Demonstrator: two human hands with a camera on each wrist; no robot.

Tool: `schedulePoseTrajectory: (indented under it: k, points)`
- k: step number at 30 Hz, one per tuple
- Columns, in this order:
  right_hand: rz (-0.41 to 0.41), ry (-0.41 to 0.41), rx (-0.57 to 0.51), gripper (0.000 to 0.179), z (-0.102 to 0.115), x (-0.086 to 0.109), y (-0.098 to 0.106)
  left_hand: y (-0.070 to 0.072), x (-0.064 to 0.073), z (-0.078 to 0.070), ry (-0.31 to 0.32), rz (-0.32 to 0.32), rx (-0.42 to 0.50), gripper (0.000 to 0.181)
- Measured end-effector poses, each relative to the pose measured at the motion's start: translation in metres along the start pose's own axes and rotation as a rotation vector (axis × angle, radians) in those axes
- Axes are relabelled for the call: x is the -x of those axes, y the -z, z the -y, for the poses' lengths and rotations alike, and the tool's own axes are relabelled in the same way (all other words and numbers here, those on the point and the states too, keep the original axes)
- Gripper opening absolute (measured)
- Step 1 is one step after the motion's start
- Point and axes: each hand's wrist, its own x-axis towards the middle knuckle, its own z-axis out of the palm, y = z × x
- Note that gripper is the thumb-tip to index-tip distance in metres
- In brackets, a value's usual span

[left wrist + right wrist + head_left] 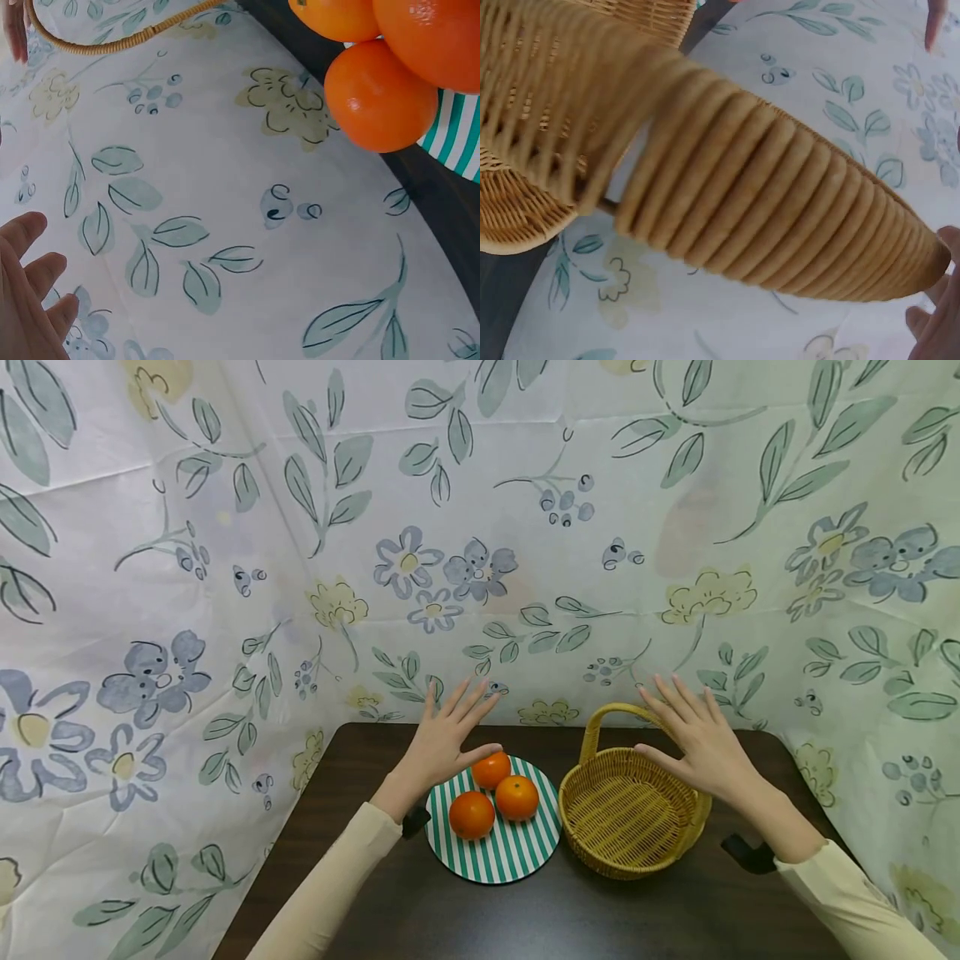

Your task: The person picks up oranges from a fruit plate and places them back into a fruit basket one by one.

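Observation:
My left hand [442,739] is raised with its fingers spread, near the upper left edge of a round green-and-white striped plate [498,864]. Three oranges lie on that plate: a front one [472,816], a right one [517,798] and a back one [491,771], partly covered by my left thumb. To the plate's right stands a woven wicker basket [630,814] with a tall arched handle [757,195]. My right hand [705,747], fingers also spread, is held over the basket's right side and hides part of the handle. Neither hand holds anything.
Both things stand on a dark brown wooden table [495,918]. Behind it and along the sides hangs a white cloth [525,652] printed with leaves and flowers. A dark band [750,853] is on the right wrist and another [416,820] on the left.

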Motion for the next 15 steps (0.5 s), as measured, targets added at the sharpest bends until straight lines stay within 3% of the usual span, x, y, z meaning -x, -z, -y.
schedulePoseTrajectory:
  k: [15]
  points:
    - [-0.046, -0.044, -0.047, 0.082, -0.003, 0.020, -0.003, -0.017, 0.021, 0.005, 0.028, -0.027, 0.024, 0.076]
